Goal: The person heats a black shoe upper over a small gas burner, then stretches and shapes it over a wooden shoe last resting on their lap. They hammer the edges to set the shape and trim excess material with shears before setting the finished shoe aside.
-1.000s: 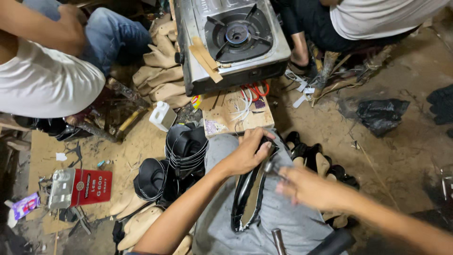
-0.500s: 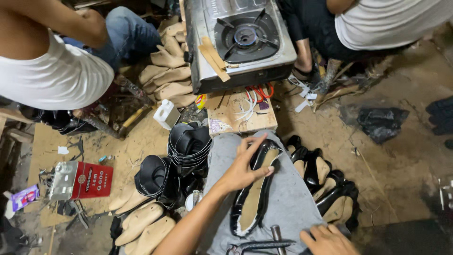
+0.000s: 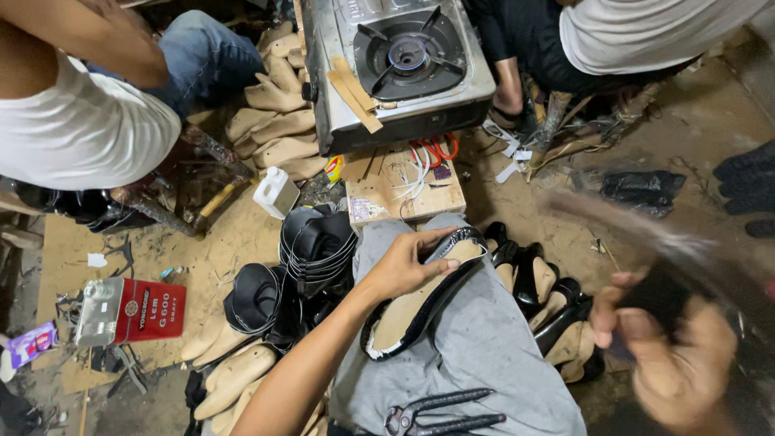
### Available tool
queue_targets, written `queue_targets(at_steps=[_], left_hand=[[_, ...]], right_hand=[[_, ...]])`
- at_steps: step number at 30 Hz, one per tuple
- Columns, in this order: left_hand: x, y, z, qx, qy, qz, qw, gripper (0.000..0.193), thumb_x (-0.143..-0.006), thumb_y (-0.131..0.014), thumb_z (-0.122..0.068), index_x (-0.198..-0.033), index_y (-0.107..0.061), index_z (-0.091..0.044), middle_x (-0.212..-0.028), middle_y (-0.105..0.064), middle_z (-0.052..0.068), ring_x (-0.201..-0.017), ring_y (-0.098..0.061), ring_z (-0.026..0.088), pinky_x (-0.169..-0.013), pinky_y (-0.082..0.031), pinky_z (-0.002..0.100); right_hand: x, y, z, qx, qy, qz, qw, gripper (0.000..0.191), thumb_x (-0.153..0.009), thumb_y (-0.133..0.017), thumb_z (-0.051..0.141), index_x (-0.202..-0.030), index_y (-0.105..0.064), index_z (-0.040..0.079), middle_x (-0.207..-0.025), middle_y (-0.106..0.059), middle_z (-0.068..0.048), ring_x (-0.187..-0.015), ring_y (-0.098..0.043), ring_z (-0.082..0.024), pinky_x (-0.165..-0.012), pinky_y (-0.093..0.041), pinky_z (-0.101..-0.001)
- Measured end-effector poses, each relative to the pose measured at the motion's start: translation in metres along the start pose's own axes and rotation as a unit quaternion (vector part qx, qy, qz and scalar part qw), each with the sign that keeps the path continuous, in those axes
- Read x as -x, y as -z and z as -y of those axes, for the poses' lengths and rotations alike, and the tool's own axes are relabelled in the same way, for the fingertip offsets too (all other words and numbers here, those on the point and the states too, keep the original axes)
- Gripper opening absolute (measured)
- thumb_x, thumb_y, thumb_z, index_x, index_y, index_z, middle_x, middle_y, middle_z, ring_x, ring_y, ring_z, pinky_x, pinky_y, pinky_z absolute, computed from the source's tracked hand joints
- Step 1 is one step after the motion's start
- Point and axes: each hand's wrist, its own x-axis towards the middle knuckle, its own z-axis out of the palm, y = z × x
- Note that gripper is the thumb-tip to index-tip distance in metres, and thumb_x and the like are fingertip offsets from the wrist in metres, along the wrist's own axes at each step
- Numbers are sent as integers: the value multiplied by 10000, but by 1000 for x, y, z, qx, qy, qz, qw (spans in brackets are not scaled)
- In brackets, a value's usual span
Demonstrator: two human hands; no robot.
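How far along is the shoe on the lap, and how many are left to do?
Done: black upper already sits pulled over the shoe on its last. In hand: left hand pins it on the lap; right hand grips a dark, motion-blurred tool, type unclear. Left: bare lasts by the knee and black shoes on the floor; their state is unclear. Pincers lie unused.

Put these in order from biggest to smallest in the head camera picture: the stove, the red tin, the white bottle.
1. stove
2. red tin
3. white bottle
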Motion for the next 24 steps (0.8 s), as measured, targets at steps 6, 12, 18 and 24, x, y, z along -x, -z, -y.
queue_targets(at_steps=[6, 12, 18, 24], left_hand=[[0, 0, 5, -3, -58, -20, 998, 627, -887, -795, -199, -1419, -566, 39, -1321, -700, 143, -1204, -633, 170, -1057, -487, 329], [4, 0, 9, -22, -22, -35, 999, 629, -872, -792, -211, -1411, -574, 30, -1274, -725, 146, -1160, -655, 162, -1031, -504, 321], [5, -4, 2, -59, -63, -52, 995, 595, -869, -791, -170, -1379, -585, 55, -1288, -719, 172, -1189, -669, 179, -1055, -496, 324], [7, -5, -2, -26, -46, -41, 998, 581, -870, -772, -163, -1382, -590, 42, -1278, -732, 171, -1165, -672, 181, -1033, -513, 326]], right_hand=[[-11, -78, -69, 112, -252, -57, 960, 328, -943, -670, 207, -749, -594, -46, -605, -575, -138, -512, -504, -185, -464, -409, -343], [11, -70, -103, -67, 53, -73, 994, 220, -1042, -597, 232, -1050, -519, 26, -801, -601, -24, -646, -560, -146, -593, -493, -273], [3, -73, -103, 281, -148, 28, 948, 228, -918, -708, 227, -972, -703, 6, -712, -638, -73, -591, -616, -164, -600, -492, -336], [9, -73, -98, -117, 63, -2, 991, 238, -1027, -668, 271, -1062, -549, 68, -843, -566, -35, -745, -544, -149, -675, -476, -308]])
